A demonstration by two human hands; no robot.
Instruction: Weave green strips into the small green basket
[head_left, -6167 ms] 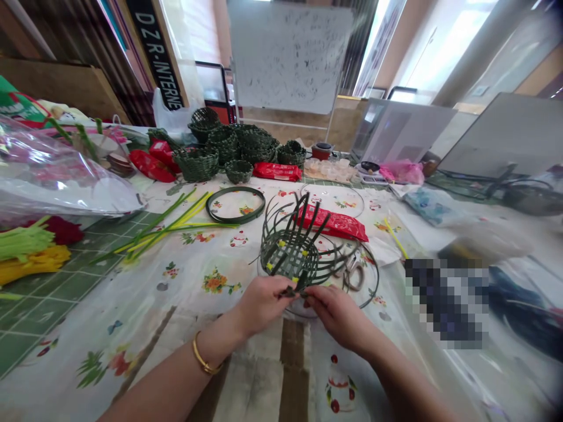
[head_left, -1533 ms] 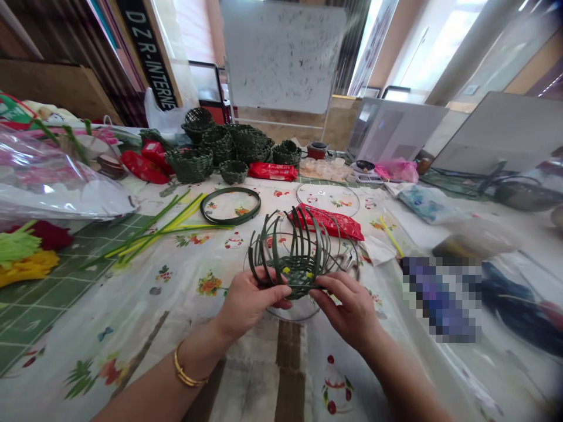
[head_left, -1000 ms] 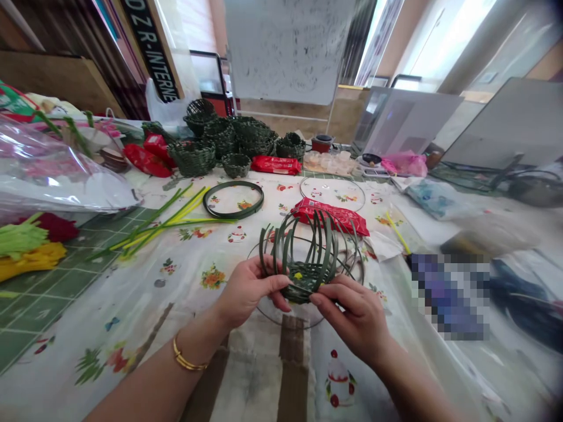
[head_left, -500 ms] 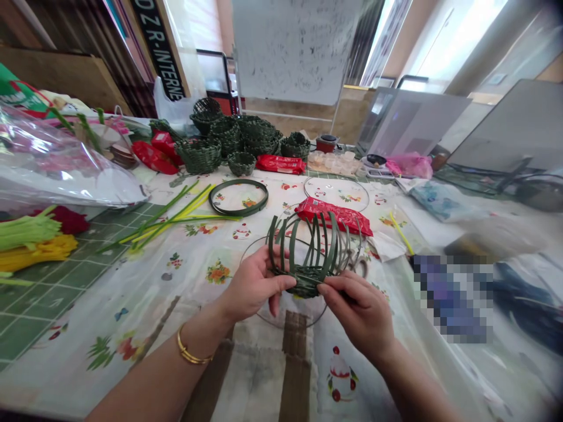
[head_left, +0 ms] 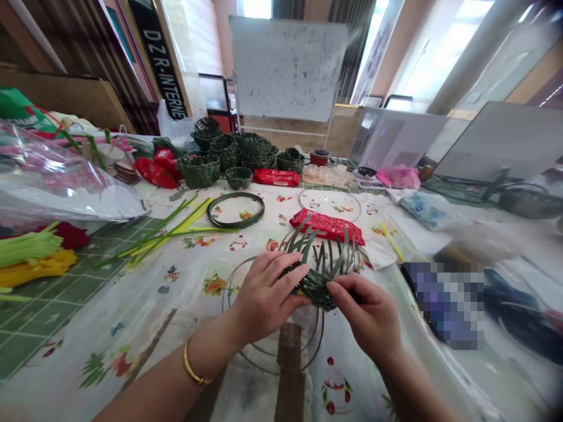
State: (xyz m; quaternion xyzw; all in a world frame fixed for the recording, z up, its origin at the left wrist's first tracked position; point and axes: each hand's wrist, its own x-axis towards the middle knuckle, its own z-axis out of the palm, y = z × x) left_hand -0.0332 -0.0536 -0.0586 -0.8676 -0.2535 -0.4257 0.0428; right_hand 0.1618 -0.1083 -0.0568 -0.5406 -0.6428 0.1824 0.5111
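A small dark green woven basket [head_left: 319, 287] is between my hands, with its loose upright strips [head_left: 323, 249] fanning out away from me. My left hand [head_left: 270, 293] grips its left side, fingers over the weave and thumb below. At the right of the rim, my right hand [head_left: 367, 310] pinches the weave, or a strip there, between thumb and fingers. A thin dark strand [head_left: 319, 340] loops below the basket, over the tablecloth. Behind the upright strips lies a red packet [head_left: 329, 225].
Several finished green baskets [head_left: 250, 149] stand at the back. A coiled green strip [head_left: 236, 211] lies left of centre, near green and yellow stems [head_left: 176, 228]. At the right is a blurred-out phone-like object [head_left: 444, 305]. Clear wrapping [head_left: 65, 176] covers the left side.
The basket has tipped, its upright strips now leaning away. My left hand has moved over its side, fingers across the weave. The view has tilted up slightly.
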